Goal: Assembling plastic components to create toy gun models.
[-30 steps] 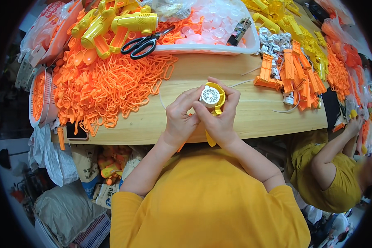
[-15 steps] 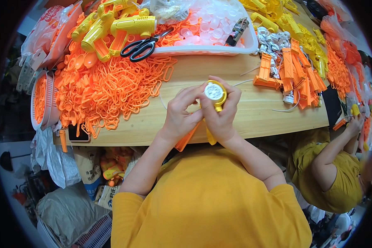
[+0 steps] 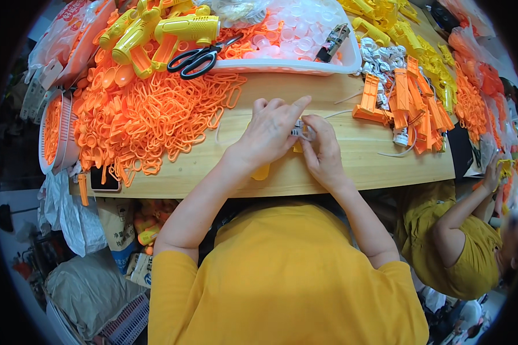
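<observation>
1. Although the left hand [image 3: 267,129] covers most of it, a glossy yellow moulded-plastic body [image 3: 261,172] shows at the middle of the pale wood-grain tabletop [image 3: 195,175]; whether it touches the wood cannot be told.
2. Its rounded lower lobe points toward the table's near edge and the person's yellow cloth shirt [image 3: 305,270].
3. The whole body's long axis cannot be read: only that lobe, a sliver left of the knuckles and a short strip beneath the fingertips are visible.
4. The left hand, back upward, is closed over the body, its forefinger stretched away and rightward; its thumb is hidden.
5. A small white-and-grey part [image 3: 297,130] sits between the two hands, too covered to show which way its end faces.
6. The right hand [image 3: 326,158] is half curled, thumb and forefinger pinching that part's right side; its other fingers are hard to make out.
7. Beyond, a white plastic tray [image 3: 282,68] is cut off by the upper edge; at right, a co-worker [image 3: 460,247] runs into the dark rim.
</observation>
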`<act>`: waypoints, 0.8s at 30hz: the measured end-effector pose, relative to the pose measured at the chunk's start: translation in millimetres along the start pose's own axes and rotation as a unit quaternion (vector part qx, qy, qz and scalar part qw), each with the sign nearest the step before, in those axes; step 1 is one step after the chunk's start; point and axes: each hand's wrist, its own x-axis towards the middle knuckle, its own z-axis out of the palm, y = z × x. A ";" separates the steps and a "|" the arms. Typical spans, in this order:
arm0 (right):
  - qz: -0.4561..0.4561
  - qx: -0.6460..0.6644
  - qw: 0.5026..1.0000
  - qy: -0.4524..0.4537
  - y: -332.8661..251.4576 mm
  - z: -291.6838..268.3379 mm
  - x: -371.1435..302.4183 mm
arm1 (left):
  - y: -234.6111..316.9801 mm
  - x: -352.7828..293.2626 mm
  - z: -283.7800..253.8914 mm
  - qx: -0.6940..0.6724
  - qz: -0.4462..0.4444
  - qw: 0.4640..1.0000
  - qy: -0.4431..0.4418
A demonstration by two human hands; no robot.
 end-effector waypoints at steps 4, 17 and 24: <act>-0.026 -0.041 0.999 0.011 -1.9 3.1 5.7 | -7.1 -12.8 -8.8 0.046 -0.009 0.997 0.066; -0.031 -0.070 0.996 0.039 -10.0 19.4 7.1 | -1.5 -44.5 14.2 0.077 -0.012 0.981 0.175; 0.005 -0.077 0.995 0.062 -8.4 28.9 7.6 | 1.9 -70.3 23.8 0.150 0.010 0.975 0.166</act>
